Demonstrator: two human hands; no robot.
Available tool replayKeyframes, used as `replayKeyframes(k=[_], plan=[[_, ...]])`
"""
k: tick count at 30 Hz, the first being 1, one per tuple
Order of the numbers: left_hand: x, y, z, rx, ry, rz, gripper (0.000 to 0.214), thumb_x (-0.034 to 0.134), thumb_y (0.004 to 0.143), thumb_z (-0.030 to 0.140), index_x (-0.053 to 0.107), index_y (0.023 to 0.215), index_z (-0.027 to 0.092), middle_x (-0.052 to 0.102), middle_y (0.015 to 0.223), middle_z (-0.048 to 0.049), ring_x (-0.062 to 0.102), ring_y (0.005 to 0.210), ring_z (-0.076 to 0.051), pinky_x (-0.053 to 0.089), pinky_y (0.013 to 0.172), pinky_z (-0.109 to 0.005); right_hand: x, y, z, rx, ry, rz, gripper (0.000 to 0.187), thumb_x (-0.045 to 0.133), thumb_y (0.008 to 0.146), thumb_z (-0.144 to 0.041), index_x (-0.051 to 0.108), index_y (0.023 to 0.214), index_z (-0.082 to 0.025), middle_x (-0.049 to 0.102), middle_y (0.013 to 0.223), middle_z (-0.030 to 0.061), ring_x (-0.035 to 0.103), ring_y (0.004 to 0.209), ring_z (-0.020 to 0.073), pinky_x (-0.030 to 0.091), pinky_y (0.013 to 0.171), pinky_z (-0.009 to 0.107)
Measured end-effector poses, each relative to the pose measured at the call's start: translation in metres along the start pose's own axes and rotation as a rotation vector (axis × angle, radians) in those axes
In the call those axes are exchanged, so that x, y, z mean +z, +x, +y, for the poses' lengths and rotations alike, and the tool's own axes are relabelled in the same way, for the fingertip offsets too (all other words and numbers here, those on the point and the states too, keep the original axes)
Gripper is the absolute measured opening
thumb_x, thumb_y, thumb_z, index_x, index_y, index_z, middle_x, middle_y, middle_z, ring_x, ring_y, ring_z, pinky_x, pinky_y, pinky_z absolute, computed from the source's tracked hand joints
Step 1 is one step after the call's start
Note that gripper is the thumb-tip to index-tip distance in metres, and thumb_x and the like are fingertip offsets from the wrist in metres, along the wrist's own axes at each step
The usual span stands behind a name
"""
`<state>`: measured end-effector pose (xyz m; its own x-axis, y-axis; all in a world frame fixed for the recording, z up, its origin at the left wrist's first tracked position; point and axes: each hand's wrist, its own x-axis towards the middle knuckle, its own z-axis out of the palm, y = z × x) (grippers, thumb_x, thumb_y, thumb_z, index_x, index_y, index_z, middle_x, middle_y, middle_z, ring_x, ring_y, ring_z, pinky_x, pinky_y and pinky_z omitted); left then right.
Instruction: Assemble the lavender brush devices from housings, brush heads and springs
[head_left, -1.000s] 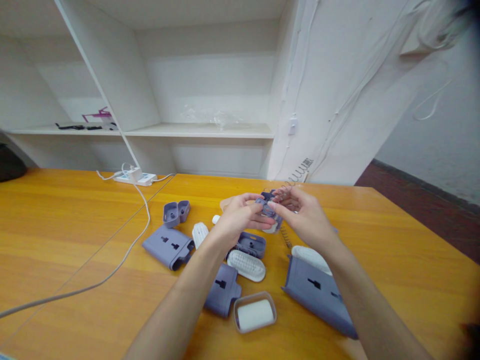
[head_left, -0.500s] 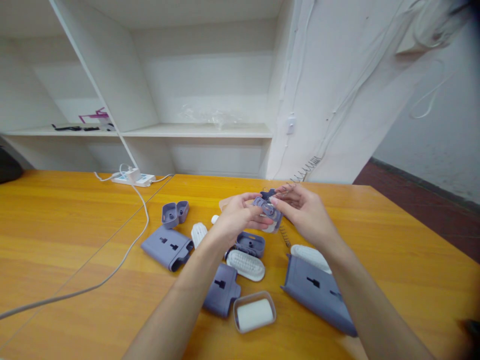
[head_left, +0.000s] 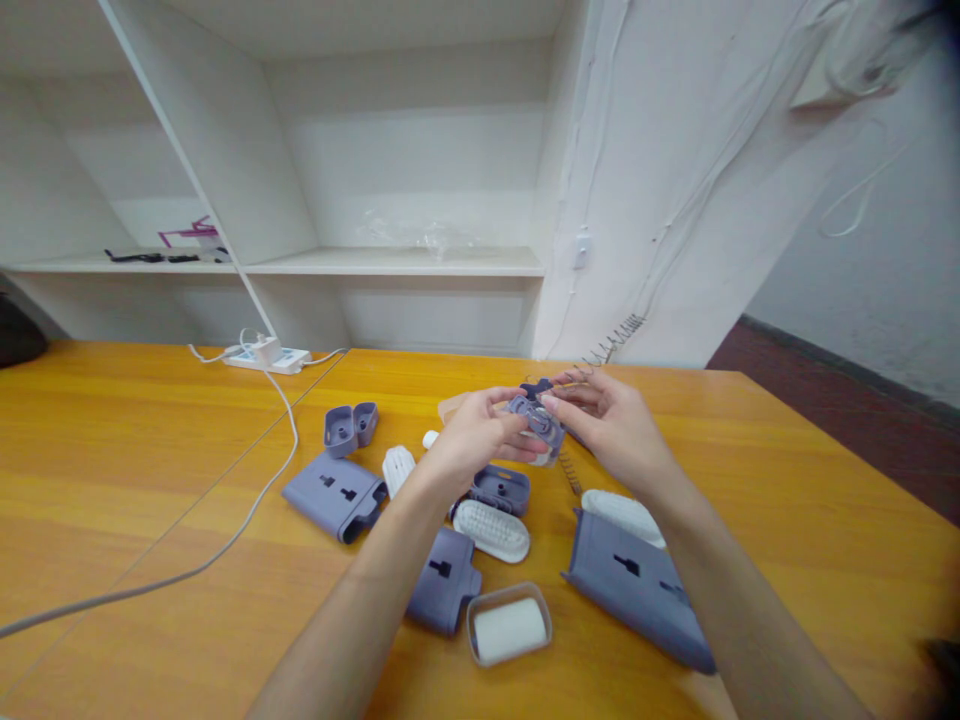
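Note:
Above the middle of the table, my left hand [head_left: 484, 430] is closed around a small purple-grey plastic part [head_left: 541, 420] with a clear section. My right hand [head_left: 611, 415] pinches at the far side of that part, thumb and fingers close together. A long thin coil spring [head_left: 622, 335] runs out from the right fingers toward the upper right; its near end is hidden by the fingers. Another coil spring [head_left: 570, 472] hangs or lies just below the held part. Beneath my hands are an open purple-grey casing [head_left: 501, 488] and a white ribbed oval piece [head_left: 491, 530].
Purple-grey flat housings [head_left: 334, 495] lie left, near centre and right. A clear tray [head_left: 510, 630] with a white block sits in front. A small two-part case [head_left: 351, 428] stands left. A white cable [head_left: 281, 480] crosses the table from a power strip [head_left: 268, 356].
The held plastic part has tilted slightly between my fingers. Both hands stay in nearly the same place, and the things on the table have not moved.

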<state>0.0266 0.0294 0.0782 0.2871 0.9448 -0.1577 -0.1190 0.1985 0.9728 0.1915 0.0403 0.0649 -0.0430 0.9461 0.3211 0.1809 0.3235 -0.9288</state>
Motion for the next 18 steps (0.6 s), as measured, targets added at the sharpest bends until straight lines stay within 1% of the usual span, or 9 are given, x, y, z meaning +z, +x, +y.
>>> replayKeyframes(k=[5,8,13,18], plan=[[-0.0037,0.0017,-0.0027,0.009,-0.032,-0.016,0.050,0.063,0.081,0.008,0.049,0.128,0.007,0.073,0.082,-0.0131,0.071,0.063,-0.018,0.059,0.065,-0.030,-0.0019,-0.0004,-0.0011,-0.005,-0.002,-0.086,0.028,0.072,0.074,-0.031,0.061,0.097,-0.019,0.073,0.097,0.0083,0.070,0.093,0.0230,0.055,0.086,0.040],[-0.0041,0.0016,-0.0022,0.003,-0.037,-0.013,0.048,0.063,0.081,0.008,0.050,0.127,0.007,0.073,0.083,-0.0133,0.072,0.064,-0.018,0.059,0.066,-0.031,-0.0039,-0.0010,-0.0017,-0.009,0.004,-0.086,0.028,0.073,0.074,-0.032,0.061,0.096,-0.019,0.073,0.097,0.0079,0.070,0.093,0.0228,0.055,0.085,0.039],[-0.0021,0.0001,0.0005,0.011,-0.039,0.018,0.049,0.064,0.082,0.011,0.049,0.128,0.006,0.073,0.089,-0.0149,0.072,0.068,-0.019,0.059,0.066,-0.030,-0.0050,-0.0005,-0.0021,-0.010,0.028,-0.075,0.028,0.073,0.074,-0.033,0.060,0.094,-0.019,0.073,0.095,0.0075,0.070,0.090,0.0224,0.055,0.083,0.038],[-0.0025,0.0001,-0.0010,0.029,-0.054,0.003,0.050,0.064,0.080,0.008,0.049,0.127,0.006,0.071,0.088,-0.0128,0.071,0.067,-0.017,0.059,0.069,-0.032,-0.0016,-0.0006,-0.0041,0.000,0.033,-0.067,0.027,0.073,0.073,-0.031,0.060,0.093,-0.018,0.073,0.092,0.0071,0.070,0.089,0.0222,0.056,0.083,0.038]])
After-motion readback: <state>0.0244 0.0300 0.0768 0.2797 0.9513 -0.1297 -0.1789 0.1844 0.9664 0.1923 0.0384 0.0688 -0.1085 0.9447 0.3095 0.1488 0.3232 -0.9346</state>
